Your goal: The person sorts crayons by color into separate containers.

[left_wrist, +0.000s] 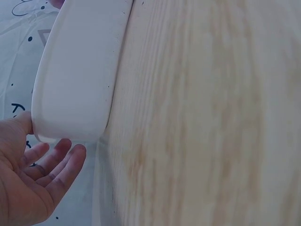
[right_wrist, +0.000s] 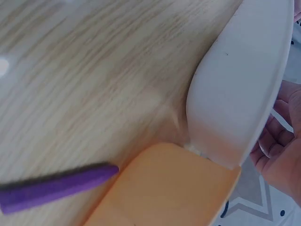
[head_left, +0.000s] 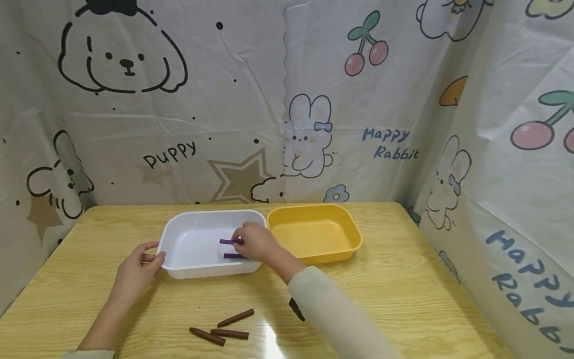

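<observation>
My right hand (head_left: 256, 242) reaches over the near right side of a white plastic tray (head_left: 190, 239), fingers curled, and pinches a purple crayon (head_left: 226, 242). Just below it, a second purple crayon (head_left: 233, 256) lies in the tray, its right end hidden by the hand. At the tray's left end my left hand (head_left: 139, 267) holds the rim, thumb on top. In the left wrist view its fingers (left_wrist: 66, 172) spread beneath the tray's corner. Another purple crayon (right_wrist: 59, 187) lies on the table beside the yellow tray (right_wrist: 174, 188) in the right wrist view.
Three brown crayons (head_left: 235, 317) lie on the wooden table (head_left: 403, 299) near its front. The yellow tray stands against the white tray's right end. Patterned cloth (head_left: 224, 99) hangs behind the table and along its sides. A small black object (head_left: 296, 309) shows beside the right sleeve.
</observation>
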`<control>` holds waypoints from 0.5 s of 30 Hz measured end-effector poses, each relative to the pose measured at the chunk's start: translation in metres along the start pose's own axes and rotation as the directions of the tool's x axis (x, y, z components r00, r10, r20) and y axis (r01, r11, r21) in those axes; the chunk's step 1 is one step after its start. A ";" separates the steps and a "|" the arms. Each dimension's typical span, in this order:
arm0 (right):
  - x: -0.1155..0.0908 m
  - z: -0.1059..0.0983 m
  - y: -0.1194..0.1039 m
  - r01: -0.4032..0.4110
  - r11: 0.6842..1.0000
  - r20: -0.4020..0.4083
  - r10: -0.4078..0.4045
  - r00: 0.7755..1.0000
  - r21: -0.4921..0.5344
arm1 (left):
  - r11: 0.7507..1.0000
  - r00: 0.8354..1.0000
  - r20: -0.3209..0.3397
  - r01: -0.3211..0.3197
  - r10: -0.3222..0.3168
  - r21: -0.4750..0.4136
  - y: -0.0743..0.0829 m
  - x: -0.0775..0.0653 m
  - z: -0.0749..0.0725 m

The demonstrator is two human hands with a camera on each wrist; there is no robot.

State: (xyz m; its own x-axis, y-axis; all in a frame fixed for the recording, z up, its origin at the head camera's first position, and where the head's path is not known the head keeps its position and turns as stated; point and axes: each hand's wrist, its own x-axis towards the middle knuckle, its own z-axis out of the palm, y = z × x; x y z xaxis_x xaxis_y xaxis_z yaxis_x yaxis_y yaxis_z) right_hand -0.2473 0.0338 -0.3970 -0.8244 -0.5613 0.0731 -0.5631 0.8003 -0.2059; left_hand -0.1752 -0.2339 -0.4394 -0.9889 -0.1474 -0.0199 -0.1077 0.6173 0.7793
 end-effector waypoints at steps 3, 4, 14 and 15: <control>0.004 0.005 -0.001 -0.021 1.000 0.022 0.020 1.000 0.014 | 1.000 1.000 -0.004 -0.002 0.002 0.004 0.000 0.000 0.000; 0.005 0.007 -0.001 -0.029 0.999 0.030 0.028 0.999 0.019 | 1.000 1.000 -0.004 -0.001 0.001 0.005 0.000 0.001 0.000; 0.010 0.013 -0.001 -0.071 0.997 0.048 0.072 0.996 -0.013 | 1.000 1.000 -0.003 0.000 0.000 0.009 0.000 0.000 -0.001; 0.010 0.014 -0.001 -0.076 0.997 0.048 0.076 0.996 -0.015 | 1.000 1.000 -0.003 0.002 -0.002 0.009 0.000 0.000 -0.001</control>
State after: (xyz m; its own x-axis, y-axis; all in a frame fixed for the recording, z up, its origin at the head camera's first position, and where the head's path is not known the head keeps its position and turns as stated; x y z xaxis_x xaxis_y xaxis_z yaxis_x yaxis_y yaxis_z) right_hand -0.2539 0.0245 -0.4095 -0.8612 -0.5082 0.0099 -0.5001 0.8436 -0.1958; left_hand -0.1752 -0.2346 -0.4387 -0.9884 -0.1507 -0.0196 -0.1104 0.6237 0.7739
